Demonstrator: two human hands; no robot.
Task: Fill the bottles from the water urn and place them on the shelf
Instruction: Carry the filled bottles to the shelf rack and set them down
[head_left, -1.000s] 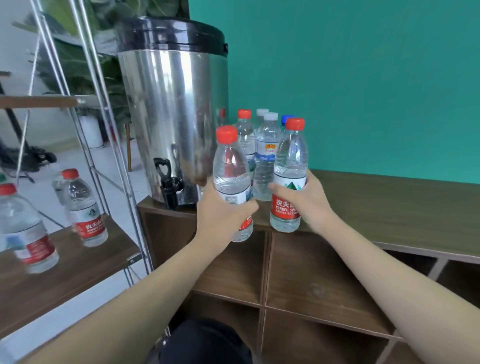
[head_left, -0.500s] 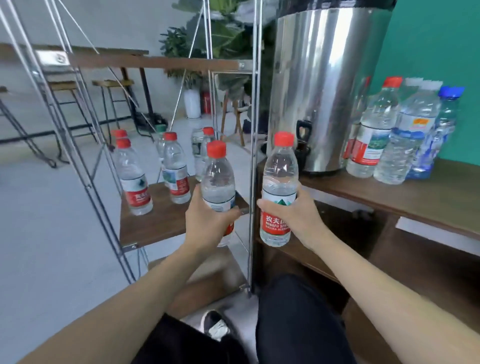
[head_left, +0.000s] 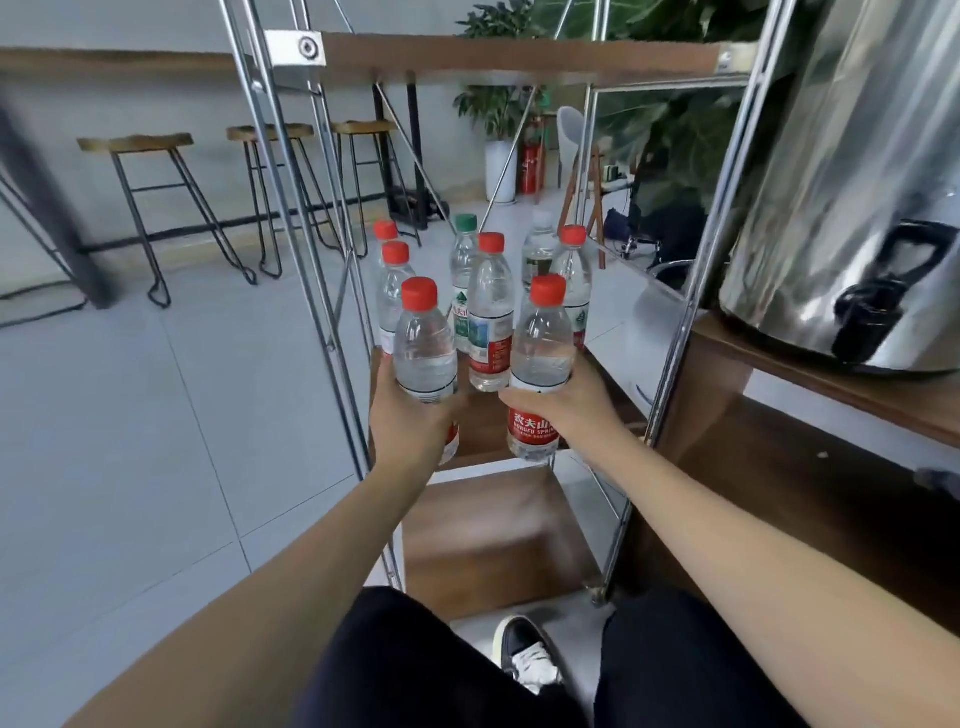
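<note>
Bottles first: you've got one in each hand, both upright and held out over the front edge of the shelf (head_left: 483, 431). Your left hand (head_left: 410, 421) is wrapped round the lower half of the left bottle (head_left: 423, 353), fingers curled over the label so most of it is hidden. Your right hand (head_left: 563, 402) grips the right bottle (head_left: 540, 364) around the middle, thumb across the front just above the red label. Holding them low and upright like that makes sense to me: the bases stay free, so you can set them straight down, and the red caps stay on top.

Both are clear ribbed plastic, thin-walled, with a rounded shoulder. They look full or close to it, though I can't see an exact water line.

Just past your hands, more bottles (head_left: 488, 312) already stand clustered on the same wooden board, mostly red caps plus one green cap (head_left: 466, 222). They crowd the middle, so I'd guess the open spots are along the near edge.

The shelf is brown wood boards on a shiny thin metal frame (head_left: 322, 291), with another board above and one below. The urn (head_left: 852, 197) sits to your right on a separate wooden counter: polished steel, round, black tap facing you.
</note>
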